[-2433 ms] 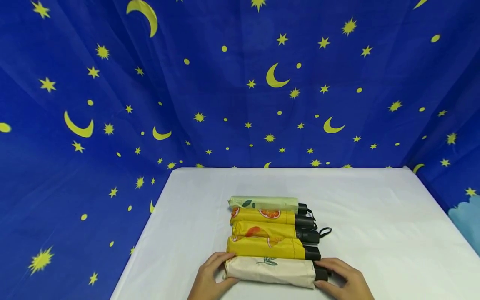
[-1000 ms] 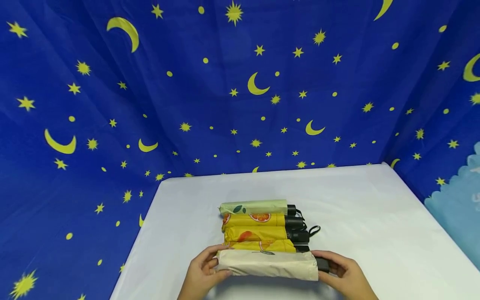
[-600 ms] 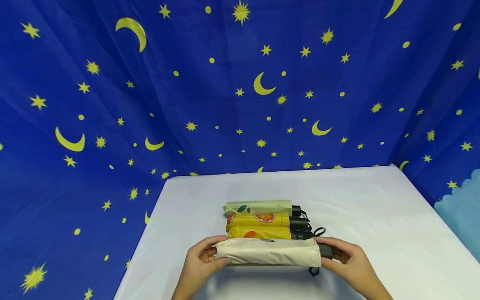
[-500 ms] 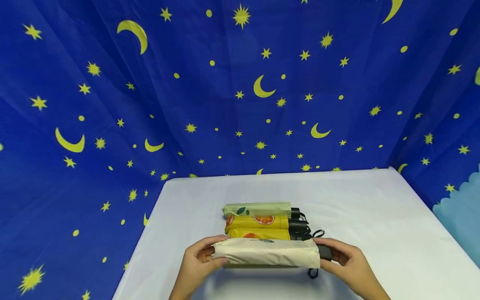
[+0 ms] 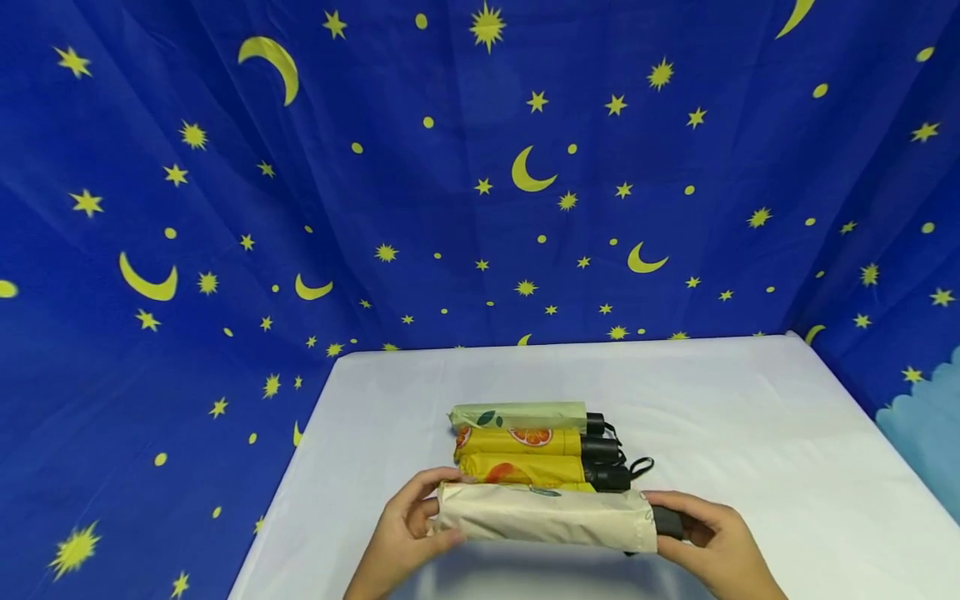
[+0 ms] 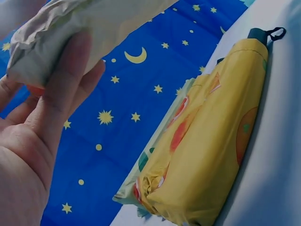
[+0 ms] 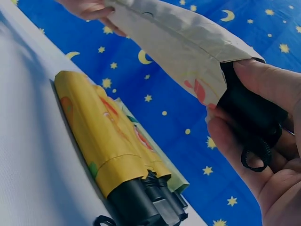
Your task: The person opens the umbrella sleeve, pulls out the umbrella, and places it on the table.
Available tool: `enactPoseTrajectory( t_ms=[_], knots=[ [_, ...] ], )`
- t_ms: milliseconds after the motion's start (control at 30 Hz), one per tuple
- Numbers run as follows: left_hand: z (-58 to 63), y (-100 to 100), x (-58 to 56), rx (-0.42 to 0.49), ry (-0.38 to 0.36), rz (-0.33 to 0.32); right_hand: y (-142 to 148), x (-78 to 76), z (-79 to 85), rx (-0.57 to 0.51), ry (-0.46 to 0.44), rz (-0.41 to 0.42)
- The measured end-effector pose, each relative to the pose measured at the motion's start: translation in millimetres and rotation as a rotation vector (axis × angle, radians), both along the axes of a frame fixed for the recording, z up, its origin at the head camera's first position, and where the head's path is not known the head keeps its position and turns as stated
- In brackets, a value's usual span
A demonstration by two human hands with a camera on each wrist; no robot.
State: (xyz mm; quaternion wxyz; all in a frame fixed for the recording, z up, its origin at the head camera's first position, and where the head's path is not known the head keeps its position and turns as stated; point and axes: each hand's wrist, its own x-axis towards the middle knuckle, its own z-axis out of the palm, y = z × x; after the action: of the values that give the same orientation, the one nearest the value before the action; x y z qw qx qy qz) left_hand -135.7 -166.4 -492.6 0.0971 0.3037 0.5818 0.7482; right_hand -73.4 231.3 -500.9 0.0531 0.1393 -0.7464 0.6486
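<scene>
A folded umbrella in a cream sleeve [image 5: 547, 515] with a leaf print is held level over the table's near part. My left hand [image 5: 405, 533] grips its left end, thumb in front and fingers behind. At the other end, my right hand [image 5: 716, 542] holds the black handle [image 7: 249, 103], from which a wrist loop [image 7: 256, 155] hangs. The right wrist view shows the umbrella raised clear of the row. Behind it lie a yellow umbrella with a peach print [image 5: 517, 471], one with orange slices [image 5: 517, 443], and a pale green one [image 5: 517, 415].
The nearest yellow umbrella [image 6: 221, 141] of the row is mostly hidden behind the cream one in the head view. All lie side by side on a white-covered table [image 5: 735, 408], handles to the right. Blue cloth [image 5: 450, 167] with moons and stars hangs behind and at both sides.
Both hands have lifted the cream umbrella off the table from the front of the row. Since half a second ago it has shifted slightly right and toward me, uncovering more of the peach-print umbrella.
</scene>
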Motion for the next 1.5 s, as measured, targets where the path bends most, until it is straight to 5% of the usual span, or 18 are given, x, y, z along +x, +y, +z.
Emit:
enactPoseTrajectory(
  t_ms=[133, 367, 600, 1500],
  knots=[
    [-1.0, 4, 2.0, -0.030, 0.002, -0.017, 5, 2.5, 0.1, -0.063, -0.047, 0.038],
    [-1.8, 5, 2.1, -0.119, 0.038, 0.068, 6, -0.8, 0.9, -0.024, -0.042, 0.017],
    [-4.5, 1, 2.9, -0.114, 0.111, 0.108, 8, -2.4, -1.8, -0.001, -0.034, -0.001],
    [-7.4, -29, 8.5, -0.108, 0.108, 0.189, 26, 1.6, -2.5, 0.013, -0.071, -0.054]
  ],
)
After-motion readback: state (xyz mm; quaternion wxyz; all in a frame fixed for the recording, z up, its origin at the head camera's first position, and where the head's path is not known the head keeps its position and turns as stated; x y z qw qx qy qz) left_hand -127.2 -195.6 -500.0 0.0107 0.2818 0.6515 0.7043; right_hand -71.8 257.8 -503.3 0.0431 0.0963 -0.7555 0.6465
